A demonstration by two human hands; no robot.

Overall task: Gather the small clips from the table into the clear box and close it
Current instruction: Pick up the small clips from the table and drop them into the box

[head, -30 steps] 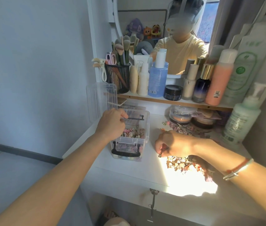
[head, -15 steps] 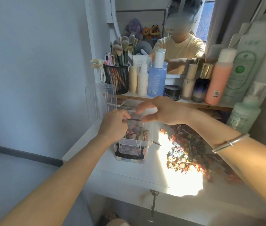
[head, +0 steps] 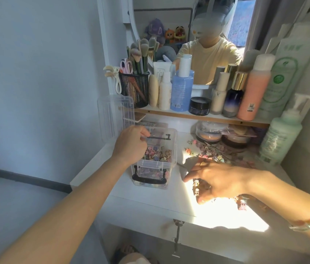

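Head: left hand (head: 131, 143) holds clear box (head: 157, 164) (open)

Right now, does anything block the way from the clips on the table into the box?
Nothing visible does. The clear box stands open beside the clips, lid raised; the left hand holds its left side.

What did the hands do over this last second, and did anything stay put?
The right hand went from the small clips on the table up over the clear box, then came back down to the pile, fingers now spread over the clips. The left hand kept its grip on the box's rim. The box stayed put, and its lid still stands open.
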